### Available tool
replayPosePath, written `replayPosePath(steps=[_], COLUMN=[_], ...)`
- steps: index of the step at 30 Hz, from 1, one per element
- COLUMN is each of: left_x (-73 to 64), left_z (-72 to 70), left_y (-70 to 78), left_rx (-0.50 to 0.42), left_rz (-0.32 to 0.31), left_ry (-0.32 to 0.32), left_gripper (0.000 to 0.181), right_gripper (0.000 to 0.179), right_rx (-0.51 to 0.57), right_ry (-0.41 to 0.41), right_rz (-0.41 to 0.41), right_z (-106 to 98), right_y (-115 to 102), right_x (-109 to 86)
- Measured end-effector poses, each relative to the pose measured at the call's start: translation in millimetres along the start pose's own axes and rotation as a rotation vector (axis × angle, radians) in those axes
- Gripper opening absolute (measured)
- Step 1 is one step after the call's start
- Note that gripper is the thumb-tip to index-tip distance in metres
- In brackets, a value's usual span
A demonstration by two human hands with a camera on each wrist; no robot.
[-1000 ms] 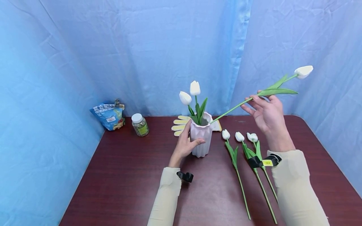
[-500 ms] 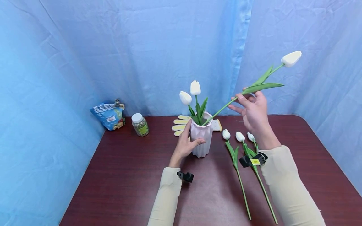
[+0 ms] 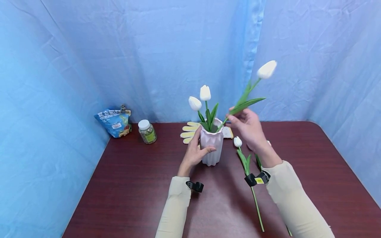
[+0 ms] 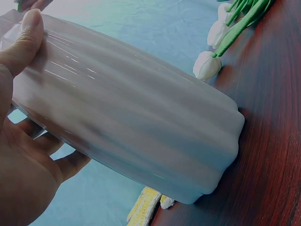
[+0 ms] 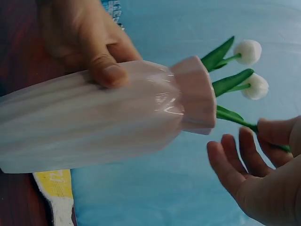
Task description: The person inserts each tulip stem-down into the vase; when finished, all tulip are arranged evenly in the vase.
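Observation:
A pale pink, ribbed vase (image 3: pixel 212 148) stands upright on the table, with two white tulips (image 3: pixel 205 93) in it. My left hand (image 3: pixel 194 153) grips the vase's side, its thumb across the front and the fingers behind, as the left wrist view shows. Between thumb and fingertips my right hand (image 3: pixel 248 127) pinches the stem of another white tulip (image 3: pixel 267 69). That tulip leans up to the right, and its lower stem passes into the vase's mouth. In the right wrist view the pinching fingers (image 5: pixel 275 132) are close to the flared rim (image 5: pixel 200 96).
Right of the vase a tulip (image 3: pixel 237 142) lies on the dark red table (image 3: pixel 134 198); others beside it are mostly hidden under my right arm. A yellow-and-white glove (image 3: pixel 190 127) lies behind the vase. Further left are a lidded jar (image 3: pixel 147 131) and a blue bag (image 3: pixel 115 122). Blue curtains surround the table.
My right hand has moved left and slightly down toward the vase, and the tulip's stem has gone from the rim into the mouth, tilting more upright. The left hand and vase have stayed put.

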State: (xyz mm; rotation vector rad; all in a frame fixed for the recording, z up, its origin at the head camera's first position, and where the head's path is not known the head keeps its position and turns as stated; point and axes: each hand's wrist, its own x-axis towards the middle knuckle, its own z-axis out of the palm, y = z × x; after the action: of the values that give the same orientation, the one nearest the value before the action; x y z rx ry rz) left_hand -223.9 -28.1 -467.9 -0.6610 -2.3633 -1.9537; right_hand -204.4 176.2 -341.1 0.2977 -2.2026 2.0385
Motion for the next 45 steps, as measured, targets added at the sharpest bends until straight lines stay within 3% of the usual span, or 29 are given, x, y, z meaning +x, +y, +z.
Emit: replayPosePath(steps=[5, 9, 20, 27, 39, 45], left_x=[0.2, 0.6, -0.5, -0.9, 0.5, 0.1], left_z=[0.1, 0.3, 0.4, -0.6, 0.5, 1.1], left_y=[-2.6, -3.3, 0.5, 0.9, -2.6, -2.7], left_rx=[-0.011, -0.015, 0.015, 0.004, 0.010, 0.012], left_rz=[0.015, 0.015, -0.016, -0.004, 0.020, 0.014], left_ry=[-0.013, -0.015, -0.004, 0.006, 0.007, 0.009], left_gripper=[0.112, 0.108, 0.117, 0.114, 0.112, 0.114], right_gripper=[0.042, 0.048, 0.045, 0.027, 0.026, 0.027], right_rx=[-0.284, -0.330, -0.217, -0.104, 0.120, 0.134], right_ry=[-0.111, -0.127, -0.048, 0.003, 0.070, 0.085], right_rz=[0.038, 0.075, 0.068, 0.054, -0.026, -0.023], right_z=[1.6, -2.1, -27.2, -52.7, -89.1, -103.5], right_y=[6.4, 7.5, 5.1, 4.6, 10.1, 16.3], right_x=[-4.1, -7.3, -24.0, -34.8, -53.2, -63.8])
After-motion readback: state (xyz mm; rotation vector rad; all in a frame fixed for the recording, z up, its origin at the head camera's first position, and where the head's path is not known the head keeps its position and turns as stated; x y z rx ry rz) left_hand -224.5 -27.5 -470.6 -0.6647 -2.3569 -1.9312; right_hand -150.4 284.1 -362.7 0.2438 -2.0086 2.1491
